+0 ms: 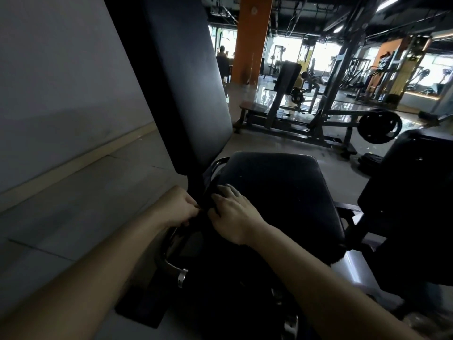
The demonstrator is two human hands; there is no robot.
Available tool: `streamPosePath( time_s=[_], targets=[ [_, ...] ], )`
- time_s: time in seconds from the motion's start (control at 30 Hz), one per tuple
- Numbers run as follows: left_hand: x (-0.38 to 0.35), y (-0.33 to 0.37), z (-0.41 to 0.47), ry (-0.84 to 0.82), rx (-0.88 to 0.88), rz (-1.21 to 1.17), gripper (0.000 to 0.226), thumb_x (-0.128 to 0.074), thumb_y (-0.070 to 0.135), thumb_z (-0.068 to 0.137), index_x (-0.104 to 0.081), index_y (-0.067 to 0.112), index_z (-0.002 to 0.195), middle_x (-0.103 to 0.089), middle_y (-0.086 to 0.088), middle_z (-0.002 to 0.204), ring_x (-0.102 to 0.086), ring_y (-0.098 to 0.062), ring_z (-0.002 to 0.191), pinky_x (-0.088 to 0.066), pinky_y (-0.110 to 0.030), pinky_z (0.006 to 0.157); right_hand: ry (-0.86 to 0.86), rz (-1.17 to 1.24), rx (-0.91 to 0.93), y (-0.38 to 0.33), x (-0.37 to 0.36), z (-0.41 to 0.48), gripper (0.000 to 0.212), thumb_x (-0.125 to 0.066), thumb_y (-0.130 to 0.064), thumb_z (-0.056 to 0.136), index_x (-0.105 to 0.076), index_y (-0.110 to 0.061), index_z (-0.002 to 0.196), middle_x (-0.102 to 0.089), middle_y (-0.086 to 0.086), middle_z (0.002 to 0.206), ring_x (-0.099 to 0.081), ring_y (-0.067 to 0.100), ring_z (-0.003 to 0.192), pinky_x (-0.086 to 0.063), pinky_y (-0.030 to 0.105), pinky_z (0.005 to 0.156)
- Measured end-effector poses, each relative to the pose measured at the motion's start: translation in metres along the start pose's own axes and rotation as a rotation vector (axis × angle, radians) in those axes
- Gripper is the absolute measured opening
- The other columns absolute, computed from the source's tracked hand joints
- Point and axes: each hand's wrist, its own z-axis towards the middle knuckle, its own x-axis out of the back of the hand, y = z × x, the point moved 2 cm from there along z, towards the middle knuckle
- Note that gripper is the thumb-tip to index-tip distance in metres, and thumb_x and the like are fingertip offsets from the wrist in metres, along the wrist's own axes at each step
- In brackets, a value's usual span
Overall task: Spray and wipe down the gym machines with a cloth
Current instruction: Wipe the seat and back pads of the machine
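Head view | left hand (179, 207) curled, pinching dark cloth (208, 195) at seat pad's (282, 192) rear-left corner | right hand (235, 217) flat, fingers on cloth | back pad (191, 82) rising behind seat pad

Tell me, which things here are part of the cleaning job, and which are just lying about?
Job: seat, backrest, left hand and right hand, both at the seat's near edge.
Lying about: plate, pillar, far machine.

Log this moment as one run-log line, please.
left hand: curled at seat pad edge | right hand: resting on it | wiping: unconfirmed, dark
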Motion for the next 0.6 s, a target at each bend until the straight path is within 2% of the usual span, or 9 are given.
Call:
streamPosePath(
  time_s=[0.1, 0.2, 0.33, 0.43, 0.5, 0.6],
  targets=[
    [0.003, -0.001, 0.009, -0.148, 0.077, -0.049, 0.008, -0.075, 0.006, 0.085, -0.069, 0.010, 0.082, -0.055, 0.006, 0.044, -0.047, -0.006, 0.039, -0.030, -0.018, 0.039, -0.044, -0.154, 0.092, 0.018, 0.001, 0.030, 0.045, -0.038, -0.038, 0.101, -0.054, -0.016, 0.137, -0.040, 0.007, 0.154, -0.027, 0.024, 0.146, -0.023, 0.039, 0.118],
    [0.004, 0.001, 0.020, -0.232, 0.097, -0.062, 0.017, -0.086, 0.016, 0.078, -0.069, 0.014, 0.077, -0.056, 0.004, 0.049, -0.048, -0.008, 0.045, -0.029, -0.019, 0.042, -0.050, -0.209, 0.064, 0.041, -0.003, 0.068, 0.046, -0.036, -0.040, 0.101, -0.053, -0.019, 0.138, -0.044, 0.007, 0.151, -0.033, 0.025, 0.143, -0.028, 0.043, 0.117],
    [0.001, -0.004, 0.028, -0.212, 0.110, -0.064, 0.020, -0.088, 0.018, 0.076, -0.069, 0.018, 0.070, -0.057, 0.001, 0.053, -0.050, -0.010, 0.048, -0.028, -0.019, 0.043, -0.052, -0.215, -0.096, 0.064, -0.003, 0.111, 0.046, -0.041, -0.039, 0.100, -0.048, -0.017, 0.140, -0.042, 0.011, 0.149, -0.031, 0.027, 0.144, -0.026, 0.045, 0.117],
    [-0.004, -0.010, 0.025, -0.175, 0.141, -0.127, 0.017, -0.081, 0.015, 0.083, -0.067, 0.017, 0.075, -0.058, 0.003, 0.052, -0.050, -0.010, 0.047, -0.027, -0.017, 0.041, -0.040, -0.204, -0.207, 0.061, -0.002, 0.119, 0.052, -0.044, -0.039, 0.098, -0.045, -0.012, 0.143, -0.037, 0.013, 0.153, -0.026, 0.029, 0.147, -0.023, 0.045, 0.120],
    [-0.007, -0.010, 0.016, -0.140, 0.134, -0.170, 0.016, -0.081, 0.019, 0.085, -0.067, 0.016, 0.080, -0.057, 0.005, 0.052, -0.049, -0.008, 0.045, -0.026, -0.016, 0.039, -0.030, -0.160, -0.197, 0.052, -0.001, 0.104, 0.053, -0.041, -0.037, 0.099, -0.044, -0.010, 0.144, -0.036, 0.014, 0.155, -0.026, 0.030, 0.147, -0.025, 0.043, 0.118],
    [-0.012, -0.009, 0.003, -0.067, 0.059, -0.171, 0.015, -0.079, 0.022, 0.088, -0.067, 0.013, 0.086, -0.059, 0.000, 0.064, -0.052, -0.009, 0.050, -0.031, -0.019, 0.041, -0.062, -0.097, -0.117, 0.037, 0.004, 0.056, 0.050, -0.039, -0.033, 0.100, -0.042, -0.009, 0.145, -0.034, 0.014, 0.156, -0.025, 0.029, 0.147, -0.026, 0.042, 0.116]
  ],
)
